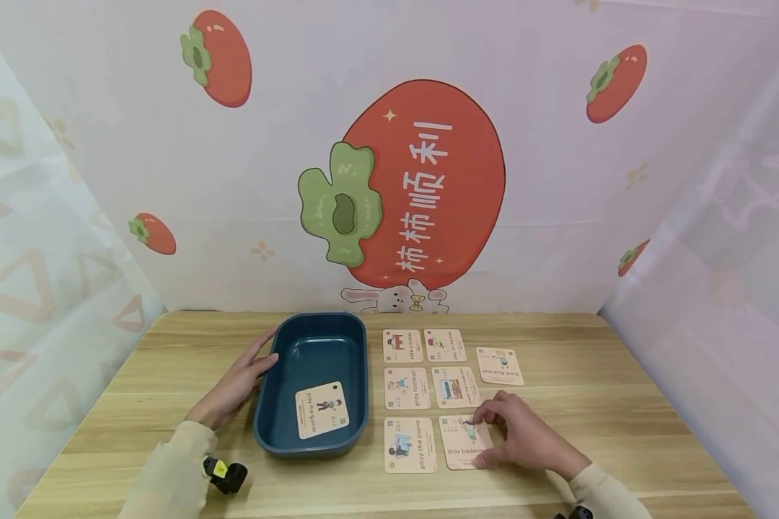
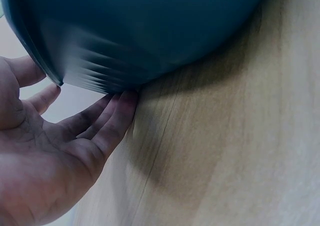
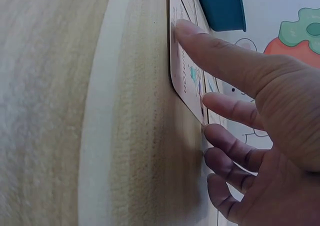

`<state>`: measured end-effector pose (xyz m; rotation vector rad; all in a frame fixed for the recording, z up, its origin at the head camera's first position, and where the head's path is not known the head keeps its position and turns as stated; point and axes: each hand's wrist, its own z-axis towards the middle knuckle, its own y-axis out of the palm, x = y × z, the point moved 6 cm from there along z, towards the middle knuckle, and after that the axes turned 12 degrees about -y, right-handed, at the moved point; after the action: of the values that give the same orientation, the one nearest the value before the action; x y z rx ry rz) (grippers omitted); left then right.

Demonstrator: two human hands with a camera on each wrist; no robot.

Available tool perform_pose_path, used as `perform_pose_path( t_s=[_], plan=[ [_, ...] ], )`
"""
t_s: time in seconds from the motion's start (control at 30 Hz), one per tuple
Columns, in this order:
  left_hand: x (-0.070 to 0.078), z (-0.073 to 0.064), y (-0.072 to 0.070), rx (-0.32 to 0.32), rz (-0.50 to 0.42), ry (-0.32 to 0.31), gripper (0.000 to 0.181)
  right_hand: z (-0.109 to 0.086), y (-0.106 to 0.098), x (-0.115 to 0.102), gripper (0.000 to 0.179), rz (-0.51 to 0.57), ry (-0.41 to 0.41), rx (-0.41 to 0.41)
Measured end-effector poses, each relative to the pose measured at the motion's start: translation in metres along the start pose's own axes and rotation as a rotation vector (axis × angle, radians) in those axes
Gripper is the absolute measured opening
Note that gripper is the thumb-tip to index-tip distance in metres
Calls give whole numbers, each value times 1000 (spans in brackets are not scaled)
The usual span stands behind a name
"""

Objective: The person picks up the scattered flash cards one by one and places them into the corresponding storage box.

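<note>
Pale badminton card, right hand on it, can't tell if pinched. Left hand holds blue box; lower fingertips show only from left wrist.

The tray is reachable from above: its far part shows bare floor, while the guitar card occupies the near part. At its left wall, the left hand blocks the passage. Between the tray and the piano card, only a narrow strip of the table is free. The cards lie flat, so a hand can pass over them, except at the badminton card, where the right hand stands in the way. Bare wood extends widely on the right; the back wall limits reaching farther.
</note>
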<state>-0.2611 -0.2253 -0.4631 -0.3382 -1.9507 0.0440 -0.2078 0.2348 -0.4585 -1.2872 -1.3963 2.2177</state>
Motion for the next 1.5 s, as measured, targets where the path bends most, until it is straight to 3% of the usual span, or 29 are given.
perform_pose_path(
  t_s=[0.8,1.23,1.5],
  plan=[
    [1,1,0,0,-9,7,65,-2,-3,-4,79,-93,-2,-9],
    [0,1,-1,5,-6,5,66,2,-1,0,78,-54,14,-23],
    [2,0,1,-1,-4,9,65,6,-8,-11,76,-20,18,-4]
  ],
)
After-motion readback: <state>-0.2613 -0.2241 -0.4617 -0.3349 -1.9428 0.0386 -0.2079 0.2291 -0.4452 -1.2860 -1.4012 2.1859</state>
